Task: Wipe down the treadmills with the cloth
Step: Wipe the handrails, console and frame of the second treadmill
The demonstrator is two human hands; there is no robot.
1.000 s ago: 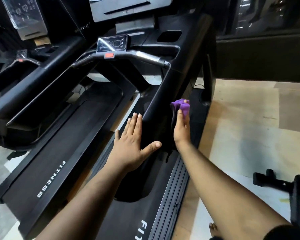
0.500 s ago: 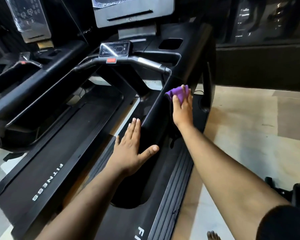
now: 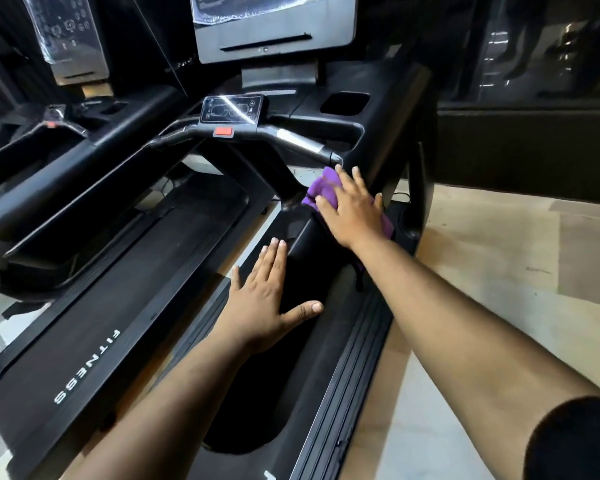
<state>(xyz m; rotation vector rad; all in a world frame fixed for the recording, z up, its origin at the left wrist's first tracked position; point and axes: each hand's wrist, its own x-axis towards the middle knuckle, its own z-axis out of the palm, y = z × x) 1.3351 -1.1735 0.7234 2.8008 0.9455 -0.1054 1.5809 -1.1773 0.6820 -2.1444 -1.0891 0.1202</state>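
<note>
Since half a second ago, the right hand [image 3: 352, 206] has slid further up the treadmill's sloping side arm [image 3: 305, 237], its fingers now spread flat, pressing the purple cloth [image 3: 321, 192] onto the arm just below the handlebar [image 3: 300, 142]. The left hand [image 3: 267, 299] lies open, palm down, lower on the same arm. With nothing gripped, the cloth could bunch or slip off the slope, and another stroke upward may knock the fingertips against the handlebar end.
</note>
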